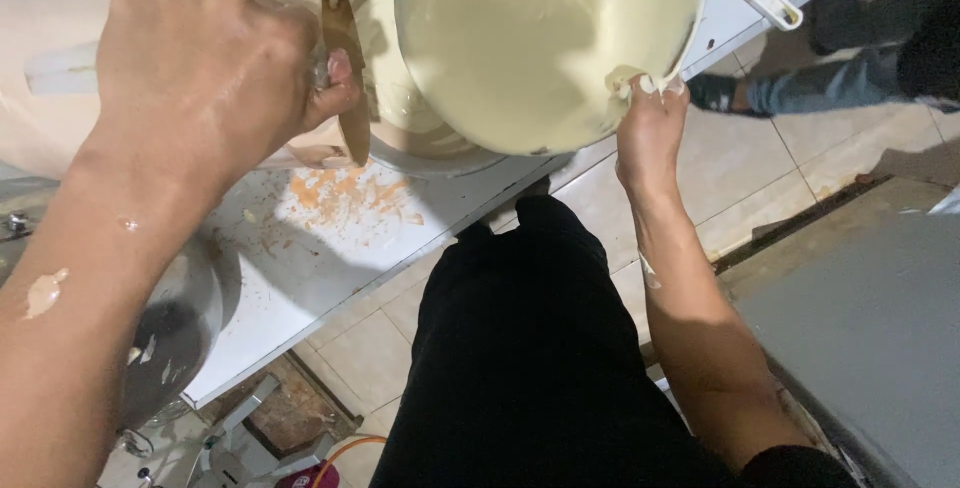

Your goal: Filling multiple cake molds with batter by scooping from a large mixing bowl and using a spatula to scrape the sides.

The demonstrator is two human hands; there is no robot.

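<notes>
A person tips a large bowl [545, 43] of pale yellow batter at the edge of a white surface [330, 248], the right hand [650, 133] holding its lower rim, batter-smeared fingers [655, 88] pinching the edge. The left hand [205, 73] is closed around a flat scraper [345, 68], its blade standing upright beside the bowl and over a swirled, batter-filled pan [420, 138] below. Orange crumbs [345, 193] speckle the surface; another person's shoe [715, 93] shows on the tiled floor [740, 178]. The work appears to be at the pouring stage; the next move likely calls for a steady tilt and a sweep of the scraper along the bowl's wall.
</notes>
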